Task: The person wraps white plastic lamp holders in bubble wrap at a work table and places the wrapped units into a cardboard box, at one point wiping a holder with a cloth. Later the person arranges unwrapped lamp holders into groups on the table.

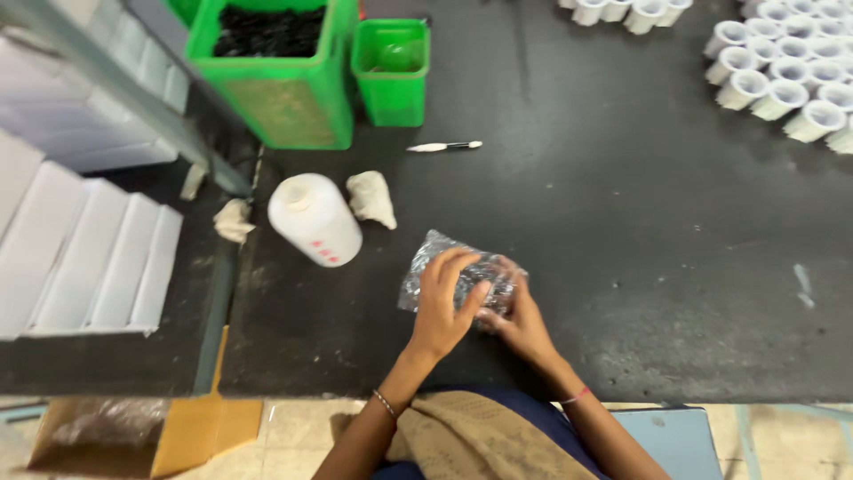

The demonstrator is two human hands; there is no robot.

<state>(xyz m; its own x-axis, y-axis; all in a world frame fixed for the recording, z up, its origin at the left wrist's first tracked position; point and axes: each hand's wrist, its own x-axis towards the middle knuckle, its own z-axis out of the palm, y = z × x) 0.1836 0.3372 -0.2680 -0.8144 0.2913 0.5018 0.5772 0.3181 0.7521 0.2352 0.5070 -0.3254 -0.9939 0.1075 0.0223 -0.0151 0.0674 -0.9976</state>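
Both hands, left hand (pixel 442 307) and right hand (pixel 518 322), clasp the clear plastic bag (pixel 435 258) between them.

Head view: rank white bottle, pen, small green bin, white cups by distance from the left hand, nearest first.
From the left hand, which rests on the clear bag:
1. White bottle, lying just up-left.
2. Pen, straight up the table.
3. Small green bin, beyond the pen, near the top edge.
4. White cups, far top-right corner.
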